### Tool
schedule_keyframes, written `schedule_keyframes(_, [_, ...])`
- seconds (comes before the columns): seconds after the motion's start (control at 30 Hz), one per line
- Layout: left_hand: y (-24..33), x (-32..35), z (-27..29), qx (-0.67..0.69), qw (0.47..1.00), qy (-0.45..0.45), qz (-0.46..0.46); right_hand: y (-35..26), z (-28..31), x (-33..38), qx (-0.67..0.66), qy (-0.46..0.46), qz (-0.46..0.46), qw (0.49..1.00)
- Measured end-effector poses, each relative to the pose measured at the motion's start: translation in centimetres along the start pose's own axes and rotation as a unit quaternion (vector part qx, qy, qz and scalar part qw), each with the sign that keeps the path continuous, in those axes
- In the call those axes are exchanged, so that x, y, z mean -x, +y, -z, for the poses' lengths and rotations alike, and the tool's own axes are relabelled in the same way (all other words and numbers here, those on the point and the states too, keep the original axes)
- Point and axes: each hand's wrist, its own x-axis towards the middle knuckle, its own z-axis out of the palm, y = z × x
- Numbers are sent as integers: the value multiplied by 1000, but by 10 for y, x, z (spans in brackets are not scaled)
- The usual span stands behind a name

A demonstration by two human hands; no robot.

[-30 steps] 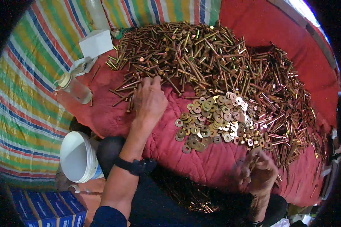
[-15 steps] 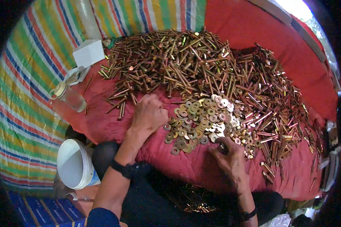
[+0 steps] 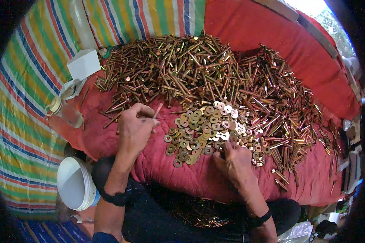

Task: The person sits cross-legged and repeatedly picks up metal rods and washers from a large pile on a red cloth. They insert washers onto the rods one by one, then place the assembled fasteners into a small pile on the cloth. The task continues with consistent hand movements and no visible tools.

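My left hand (image 3: 134, 128) is raised over the red cloth, left of the washers. Its thumb and fingers pinch a bolt (image 3: 158, 110) that points up and to the right. The brass-coloured flat washers (image 3: 194, 129) lie in a loose pile in front of me. At the near right edge of that pile is my right hand (image 3: 237, 163), its thumb and index finger bent down among the washers; what lies between the fingertips is hidden. Small nuts (image 3: 255, 146) are heaped just right of those fingers. Behind everything rises a large mound of long bolts (image 3: 182, 69).
A red padded cloth (image 3: 174, 174) lies under the hardware. To the left stand a clear jar (image 3: 70, 115), a white box (image 3: 84, 65) and a white bucket (image 3: 71, 182). Striped sheeting (image 3: 24, 125) covers the left side. More bolts (image 3: 202, 214) lie below, between my legs.
My left hand has come away from the mound's near edge and now shows a bolt in its fingers. My right hand has shifted to the washers' edge. The view has moved slightly.
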Motion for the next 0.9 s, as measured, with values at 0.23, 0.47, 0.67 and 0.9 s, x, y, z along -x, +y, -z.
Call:
schedule_keyframes(0.23, [37,44,-28,304,921,-175,167,12,35,8,-322,-40,-157,933])
schedule_keyframes(0.47, [38,76,-73,266,921,-251,138,-1,53,34,-422,-33,-196,884])
schedule_keyframes(0.67, [26,86,-80,35,968,-220,-118,5,33,36,-345,-17,-68,936])
schedule_keyframes(0.9, [19,88,-88,57,957,-210,-193,-8,60,39,-171,-84,79,979])
